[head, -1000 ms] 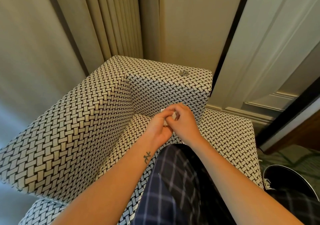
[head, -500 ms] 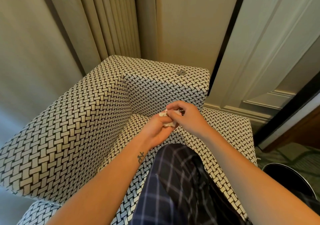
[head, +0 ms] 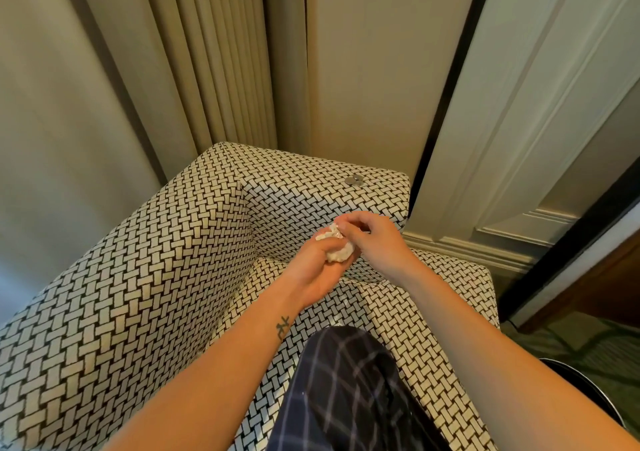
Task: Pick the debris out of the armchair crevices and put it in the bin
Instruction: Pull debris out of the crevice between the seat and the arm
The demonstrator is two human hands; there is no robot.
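Note:
A black-and-white woven-pattern armchair (head: 145, 277) fills the lower left and middle. Above the seat's back corner, my left hand (head: 315, 270) cups a crumpled white wad of debris (head: 337, 248) in its curled fingers. My right hand (head: 372, 239) pinches the top of the same wad with its fingertips. The dark round rim of the bin (head: 585, 391) shows at the lower right edge, beside the chair.
A small round metal piece (head: 354, 180) lies on top of the chair's back. My knee in dark checked trousers (head: 346, 391) rests on the seat. Beige curtains (head: 207, 69) and a panelled door (head: 519, 138) stand behind the chair.
Both hands have lifted slightly and shifted right with the white wad, which now shows more between them. The view has tilted a little.

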